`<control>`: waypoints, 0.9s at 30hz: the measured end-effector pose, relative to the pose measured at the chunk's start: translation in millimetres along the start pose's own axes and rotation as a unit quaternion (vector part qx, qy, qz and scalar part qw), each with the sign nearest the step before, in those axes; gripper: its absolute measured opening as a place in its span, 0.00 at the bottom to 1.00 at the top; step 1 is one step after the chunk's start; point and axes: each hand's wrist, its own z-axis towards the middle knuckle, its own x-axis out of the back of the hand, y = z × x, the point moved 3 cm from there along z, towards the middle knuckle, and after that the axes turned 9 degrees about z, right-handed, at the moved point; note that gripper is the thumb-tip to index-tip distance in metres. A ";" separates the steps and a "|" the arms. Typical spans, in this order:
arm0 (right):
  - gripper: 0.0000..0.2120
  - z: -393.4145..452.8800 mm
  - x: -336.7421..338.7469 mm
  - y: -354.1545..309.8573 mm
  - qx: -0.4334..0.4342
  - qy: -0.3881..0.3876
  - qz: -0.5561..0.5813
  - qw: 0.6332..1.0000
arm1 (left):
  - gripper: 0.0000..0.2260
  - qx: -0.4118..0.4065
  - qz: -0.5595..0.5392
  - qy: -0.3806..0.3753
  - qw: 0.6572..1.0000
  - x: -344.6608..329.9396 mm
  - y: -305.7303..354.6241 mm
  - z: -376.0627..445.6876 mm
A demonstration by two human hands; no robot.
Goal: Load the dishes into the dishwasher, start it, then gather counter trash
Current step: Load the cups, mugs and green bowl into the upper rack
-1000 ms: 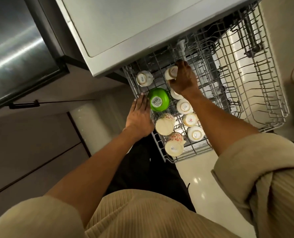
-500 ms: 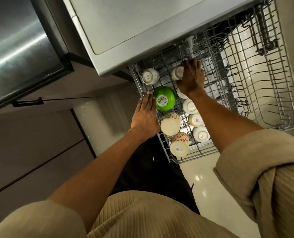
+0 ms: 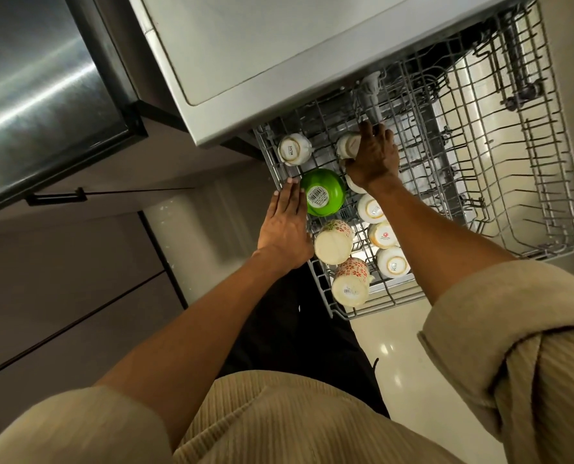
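The right hand's (image 3: 374, 155) fingers (image 3: 366, 130) curl over a white cup (image 3: 347, 147) standing bottom-up in the wire rack (image 3: 547, 182), gripping it near the rack's twelve o'clock edge, under the worktop (image 3: 262, 51) lip. The left hand (image 3: 285, 226) lies flat, fingers straight and together, on the rack's nine o'clock rail, its fingertips touching a green bowl (image 3: 322, 192) turned upside down. At ten o'clock from the bowl sits another inverted white cup (image 3: 294, 149). Toward six o'clock, two flower-patterned mugs (image 3: 334, 241) lie tilted, with three small white cups (image 3: 382, 234) in a row just beside them at three o'clock.
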 end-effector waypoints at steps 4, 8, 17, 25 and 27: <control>0.40 -2.0 -2.9 1.9 0.004 -0.010 -0.002 1.000 | 0.41 0.001 -0.007 -0.006 1.000 3.0 0.2 -1.0; 0.36 -1.3 -4.5 1.3 0.008 -0.014 -0.015 1.000 | 0.41 -0.002 -0.007 -0.013 1.000 5.1 -0.3 -1.2; 0.34 -7.4 -9.9 0.2 0.018 0.041 -0.004 0.999 | 0.40 -0.005 -0.016 0.000 1.000 2.7 -0.8 -1.1; 0.37 -2.7 -4.2 0.0 -0.011 -0.023 -0.017 1.000 | 0.41 -0.010 -0.023 -0.004 1.000 5.4 -1.9 -2.3; 0.40 -6.0 -3.5 -1.8 -0.018 -0.034 -0.017 0.999 | 0.40 -0.012 -0.026 -0.002 1.000 7.0 -3.7 -3.4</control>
